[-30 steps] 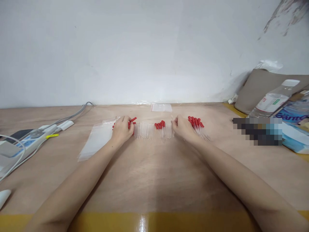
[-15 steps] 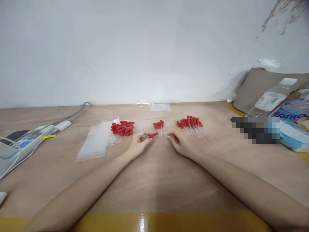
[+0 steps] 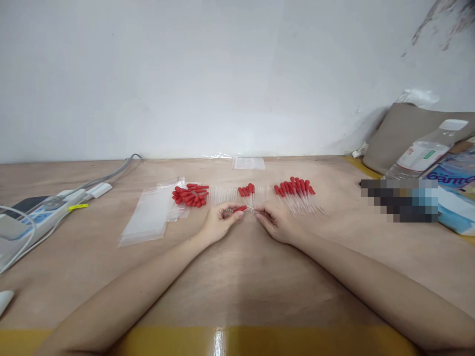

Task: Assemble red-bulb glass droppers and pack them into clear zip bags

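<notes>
My left hand (image 3: 221,221) is closed on a red rubber bulb (image 3: 240,208), pinched between thumb and fingers. My right hand (image 3: 275,221) pinches a thin clear dropper tube (image 3: 254,211), whose end meets the open end of the bulb; I cannot tell how far it sits inside. Just beyond my hands lie several capped droppers (image 3: 246,190) and a row of clear tubes (image 3: 222,194). To the left is a heap of loose red bulbs (image 3: 190,195). On the right a pile of droppers with red bulbs (image 3: 295,187) points toward me.
Clear plastic bags (image 3: 144,217) lie left of the bulbs, and another small bag (image 3: 248,163) is near the wall. A power strip (image 3: 44,212) with cables is at far left. A plastic bottle (image 3: 419,155) and a tissue pack (image 3: 458,210) stand at right.
The bulb and the tube, apart before, now meet end to end between my hands. The view has shifted slightly.
</notes>
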